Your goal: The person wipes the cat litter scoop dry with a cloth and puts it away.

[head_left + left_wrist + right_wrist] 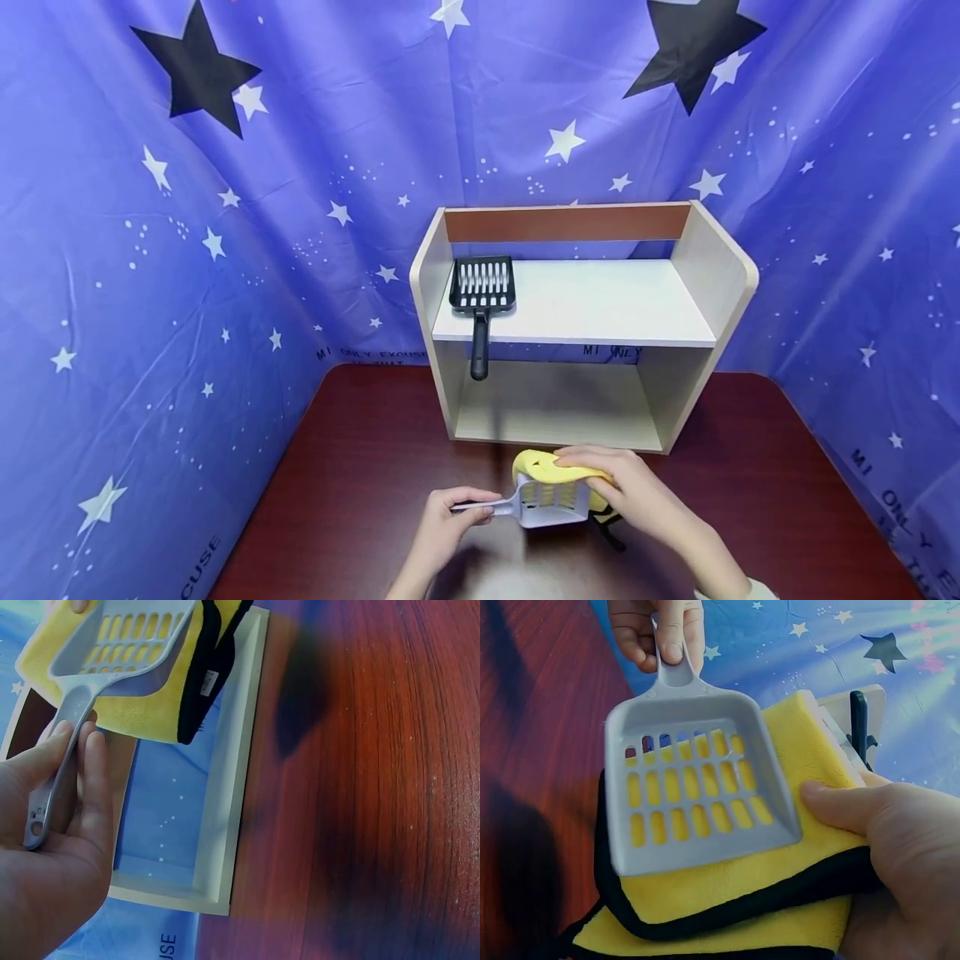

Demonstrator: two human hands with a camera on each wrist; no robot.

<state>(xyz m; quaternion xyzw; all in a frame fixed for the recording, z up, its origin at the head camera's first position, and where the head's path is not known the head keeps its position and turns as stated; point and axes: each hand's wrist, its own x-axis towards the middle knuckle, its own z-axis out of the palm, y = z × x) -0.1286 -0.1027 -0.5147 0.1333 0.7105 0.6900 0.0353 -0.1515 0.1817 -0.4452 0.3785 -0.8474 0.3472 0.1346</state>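
Note:
A grey slotted litter scoop is held up over the table. My left hand pinches its handle between thumb and fingers. In my right hand is a folded yellow cloth with black edging, gripped with the thumb on top. The cloth lies against the back of the scoop, and its yellow shows through the slots. In the right wrist view, the fingers under the cloth are mostly hidden. A second scoop, black and slotted, lies on the shelf's upper board, handle sticking out over the front edge.
A small two-level wooden shelf stands at the back of the dark red table, just beyond my hands. Its white upper board carries the black scoop. Blue curtains with stars hang behind and on both sides.

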